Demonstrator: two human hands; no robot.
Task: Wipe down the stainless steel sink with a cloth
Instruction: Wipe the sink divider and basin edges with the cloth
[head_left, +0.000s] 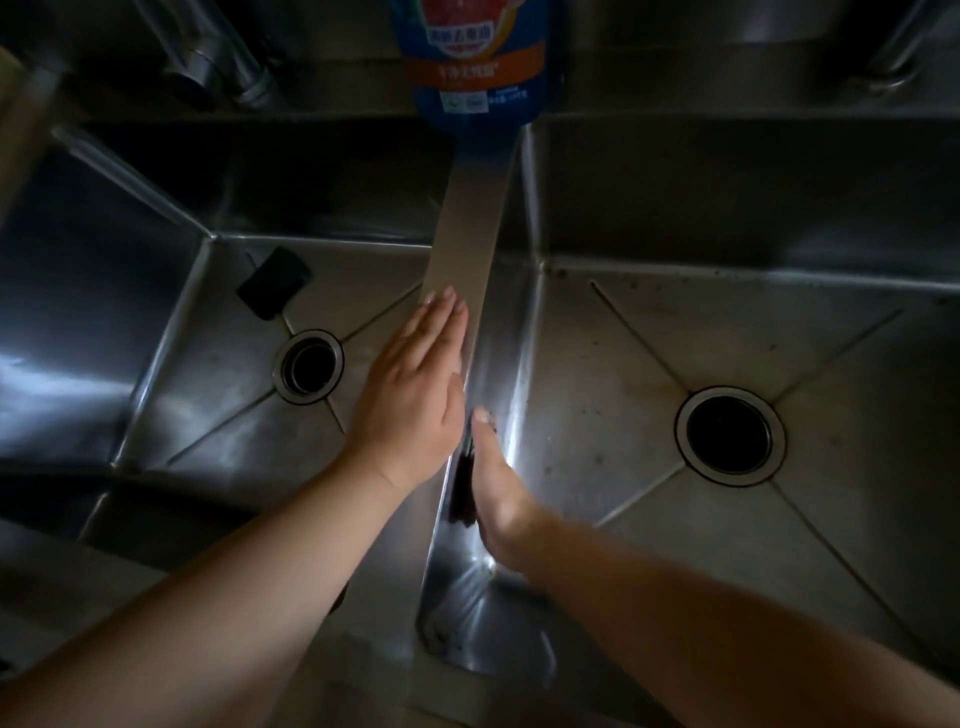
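A stainless steel double sink (470, 228) is filling the view, dimly lit, its two square basins lying side by side with a flat brushed divider running between them. Each basin floor is showing creased drainage lines meeting at a round open drain: the left drain (309, 368) smaller, the right drain (730, 435) larger. Dark specks are dotting the right basin's floor. A dark cloth (464, 486) is lying flat against the divider's right wall.
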